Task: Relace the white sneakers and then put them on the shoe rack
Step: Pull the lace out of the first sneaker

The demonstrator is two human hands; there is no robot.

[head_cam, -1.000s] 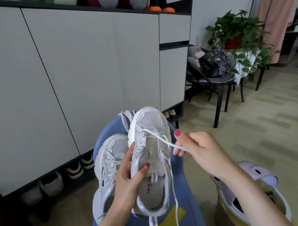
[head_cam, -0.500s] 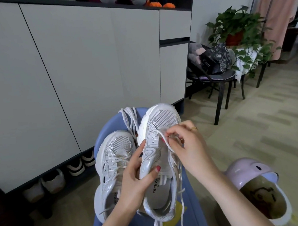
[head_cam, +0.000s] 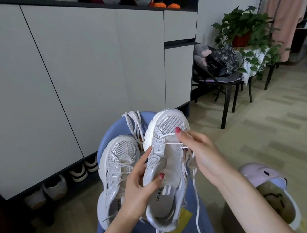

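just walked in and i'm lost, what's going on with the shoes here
A person is relacing a white sneaker over a blue stool. The left hand grips that sneaker by its side, while the right hand works the white lace across the eyelets near the toe. Only a few rows are threaded; the rest of the lace hangs loose. The other sneaker lies beside it, laced loosely.
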